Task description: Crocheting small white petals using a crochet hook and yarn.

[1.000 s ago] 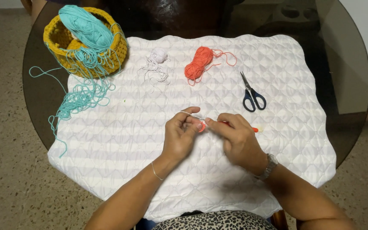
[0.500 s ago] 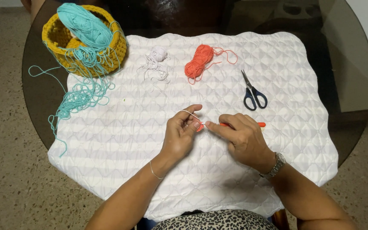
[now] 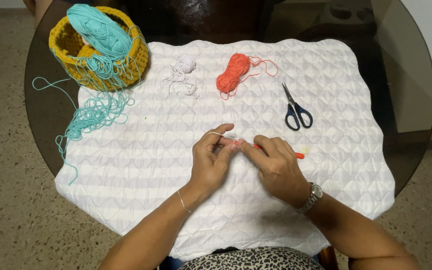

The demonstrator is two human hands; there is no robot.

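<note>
My left hand pinches a thin white strand and a tiny bit of crochet work at its fingertips, over the middle of a white quilted mat. My right hand holds an orange-handled crochet hook, its tip meeting the left fingertips. The handle's end sticks out past the right hand. A watch is on my right wrist, a thin bracelet on my left.
A yellow crocheted basket with turquoise yarn sits at the far left, its loose strands spilling over the mat's edge. A small white yarn tangle, an orange skein and dark-handled scissors lie beyond my hands. The round glass table carries the mat.
Both hands stay together at the mat's middle with only small finger movements around the hook tip. Nothing else on the mat has moved.
</note>
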